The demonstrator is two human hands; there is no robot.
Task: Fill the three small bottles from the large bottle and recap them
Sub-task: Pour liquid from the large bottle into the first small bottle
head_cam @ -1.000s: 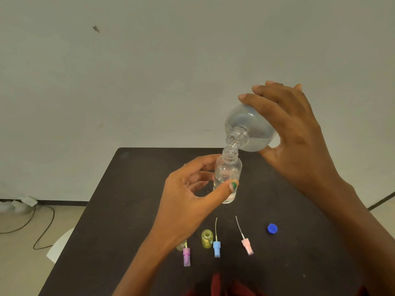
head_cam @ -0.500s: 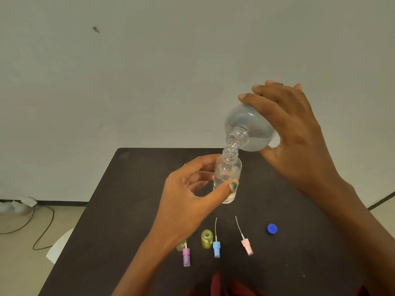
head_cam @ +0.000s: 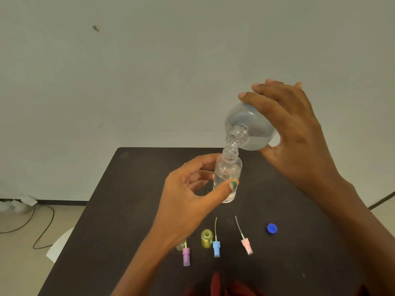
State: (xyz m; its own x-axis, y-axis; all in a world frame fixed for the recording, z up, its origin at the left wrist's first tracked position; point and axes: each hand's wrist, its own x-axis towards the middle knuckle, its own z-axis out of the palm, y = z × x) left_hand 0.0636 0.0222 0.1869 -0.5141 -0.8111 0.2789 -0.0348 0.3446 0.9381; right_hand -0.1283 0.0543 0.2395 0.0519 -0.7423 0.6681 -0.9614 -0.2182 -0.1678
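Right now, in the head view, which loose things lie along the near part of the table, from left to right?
purple spray cap → yellow small bottle → blue spray cap → pink spray cap → blue screw cap

The clear large bottle [head_cam: 250, 129] tips neck-down over a clear small bottle [head_cam: 227, 178], upright and part full; a yellow small bottle [head_cam: 206, 238] stands uncapped nearer.

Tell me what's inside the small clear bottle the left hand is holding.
The small clear bottle holds clear liquid, filling roughly its lower half; the large bottle is tipped mouth-to-mouth above it. The left hand thumb covers part of the wall, so the exact level is unclear.
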